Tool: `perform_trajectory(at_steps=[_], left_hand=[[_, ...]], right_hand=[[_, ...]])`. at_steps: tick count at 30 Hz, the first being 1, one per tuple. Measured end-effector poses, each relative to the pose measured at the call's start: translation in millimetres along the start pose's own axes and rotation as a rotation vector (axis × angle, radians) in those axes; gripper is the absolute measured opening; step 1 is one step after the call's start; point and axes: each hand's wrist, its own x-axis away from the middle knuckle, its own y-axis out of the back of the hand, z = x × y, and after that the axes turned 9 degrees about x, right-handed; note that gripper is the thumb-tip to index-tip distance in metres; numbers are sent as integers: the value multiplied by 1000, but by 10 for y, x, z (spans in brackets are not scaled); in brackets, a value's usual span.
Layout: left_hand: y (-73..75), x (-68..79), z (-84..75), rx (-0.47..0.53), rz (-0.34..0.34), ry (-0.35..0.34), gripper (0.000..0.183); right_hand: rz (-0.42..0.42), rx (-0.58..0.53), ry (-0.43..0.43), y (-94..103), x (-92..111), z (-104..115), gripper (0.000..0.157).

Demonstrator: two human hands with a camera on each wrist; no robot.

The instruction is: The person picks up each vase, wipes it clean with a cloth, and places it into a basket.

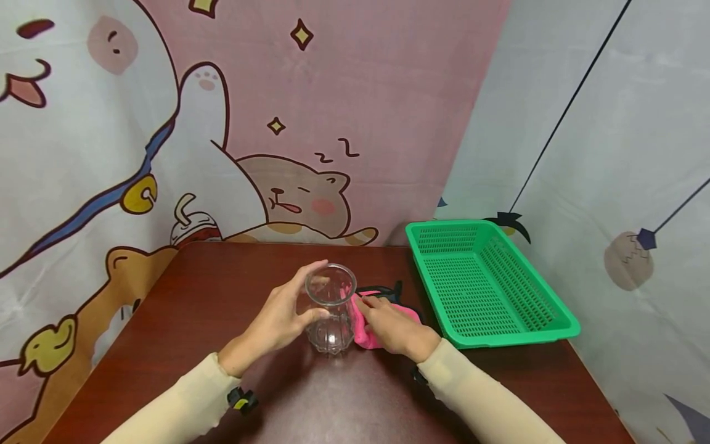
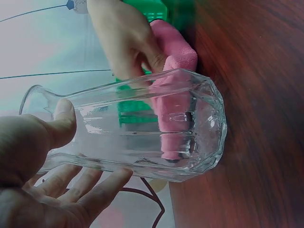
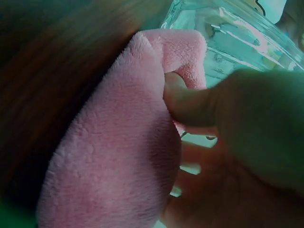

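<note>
A clear glass vase (image 1: 331, 336) with a flared rim and a faceted lower body is upright over the table. Whether its base touches the wood, I cannot tell. My left hand (image 1: 284, 313) grips it from the left, thumb on the near side and fingers around the far side, as the left wrist view also shows. On the vase's right, my right hand (image 1: 396, 327) holds a fuzzy pink cloth (image 3: 109, 142) between thumb and fingers. Through the glass in the left wrist view, the pink cloth (image 2: 175, 45) appears against or just behind the vase wall (image 2: 137, 142).
A green plastic basket (image 1: 438, 296) with perforated sides stands at the right of the dark red-brown table (image 1: 222, 283). Just behind the cloth is something black (image 1: 388, 291), partly hidden. A cartoon-printed curtain (image 1: 388, 123) hangs along the table's back and sides.
</note>
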Motion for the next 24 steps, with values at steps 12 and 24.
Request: perform_trajectory(at_steps=[12, 24], left_hand=[[6, -13, 10, 6, 7, 3, 102], [28, -1, 6, 32, 17, 25, 102]], right_hand=[[90, -79, -39, 164, -34, -98, 56], [-202, 88, -208, 67, -249, -109, 24]])
